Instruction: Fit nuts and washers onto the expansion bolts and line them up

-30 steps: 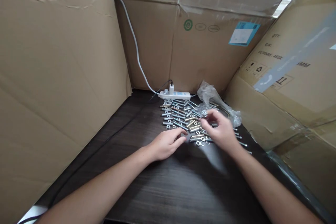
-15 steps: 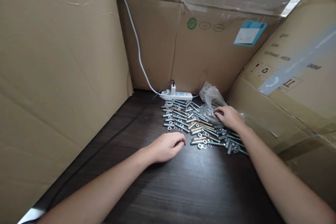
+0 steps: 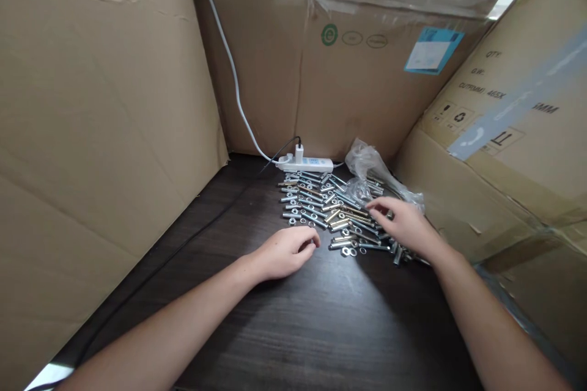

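My left hand [image 3: 287, 252] rests on the dark tabletop just left of the near hardware, its fingers curled and closed towards the thumb. Whatever may lie between those fingertips is too small to make out. Over the right side of the metal parts is my right hand [image 3: 406, 226], thumb and fingertips drawn close together; what they pinch, if anything, cannot be told. Below and around it lie expansion bolts [image 3: 367, 235], silver and brass-coloured, in slanting rows. Loose nuts [image 3: 345, 252] and washers [image 3: 362, 251] are set among them. A clear plastic bag [image 3: 367, 159] lies crumpled behind my right hand.
A white power strip [image 3: 309, 164] with a plugged-in charger [image 3: 299, 153] stands behind the bolts. A black cable [image 3: 197, 235] crosses the dark table [image 3: 293, 330] on the left. Cardboard walls [image 3: 261, 73] close off the left, back and right.
My right hand has drawn back from the plastic bag, towards me, and is now over the bolts. My left hand keeps its closed pose. The whole view has shifted slightly.
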The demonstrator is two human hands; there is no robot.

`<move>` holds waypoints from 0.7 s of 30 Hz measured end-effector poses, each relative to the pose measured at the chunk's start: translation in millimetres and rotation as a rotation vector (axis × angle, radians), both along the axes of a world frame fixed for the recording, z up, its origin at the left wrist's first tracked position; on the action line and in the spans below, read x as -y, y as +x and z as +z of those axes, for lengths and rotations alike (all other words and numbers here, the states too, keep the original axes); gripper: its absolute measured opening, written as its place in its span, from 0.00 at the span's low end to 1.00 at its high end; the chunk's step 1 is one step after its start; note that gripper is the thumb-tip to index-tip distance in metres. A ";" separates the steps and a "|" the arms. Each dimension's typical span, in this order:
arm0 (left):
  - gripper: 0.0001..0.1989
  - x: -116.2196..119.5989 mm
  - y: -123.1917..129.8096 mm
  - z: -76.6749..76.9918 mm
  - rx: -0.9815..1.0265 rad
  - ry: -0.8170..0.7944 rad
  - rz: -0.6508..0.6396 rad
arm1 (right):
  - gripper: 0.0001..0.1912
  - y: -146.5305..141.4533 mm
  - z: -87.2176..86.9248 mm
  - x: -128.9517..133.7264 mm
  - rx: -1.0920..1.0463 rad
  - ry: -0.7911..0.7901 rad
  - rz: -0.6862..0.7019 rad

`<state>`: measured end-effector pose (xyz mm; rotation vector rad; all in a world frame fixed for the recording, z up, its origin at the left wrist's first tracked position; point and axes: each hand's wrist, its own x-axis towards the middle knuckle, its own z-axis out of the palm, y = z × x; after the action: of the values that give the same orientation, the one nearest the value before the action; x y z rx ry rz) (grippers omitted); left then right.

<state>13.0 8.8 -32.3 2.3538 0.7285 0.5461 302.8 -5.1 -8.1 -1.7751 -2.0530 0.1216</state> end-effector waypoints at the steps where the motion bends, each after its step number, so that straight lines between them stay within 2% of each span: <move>1: 0.08 -0.4 0.1 -0.9 0.001 0.002 0.002 | 0.12 -7.8 3.5 10.0 0.001 -0.071 0.032; 5: 0.08 -1.7 2.2 -4.2 -0.001 0.007 0.017 | 0.10 -21.1 9.7 33.0 0.112 -0.239 0.033; 10: 0.08 -0.3 15.7 -7.5 -0.028 0.050 0.064 | 0.07 -10.5 6.6 36.0 0.266 -0.393 -0.059; 15: 0.07 3.8 26.8 -7.9 -0.114 0.185 0.080 | 0.07 -11.1 -1.7 30.4 0.268 -0.437 -0.037; 21: 0.12 6.8 24.4 -4.9 -0.092 0.226 0.005 | 0.06 -18.4 -3.1 28.2 0.219 -0.422 0.049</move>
<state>37.3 2.0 -37.2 2.6017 0.7478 0.5503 284.4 -33.4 -11.2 -2.0598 -2.3610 0.4204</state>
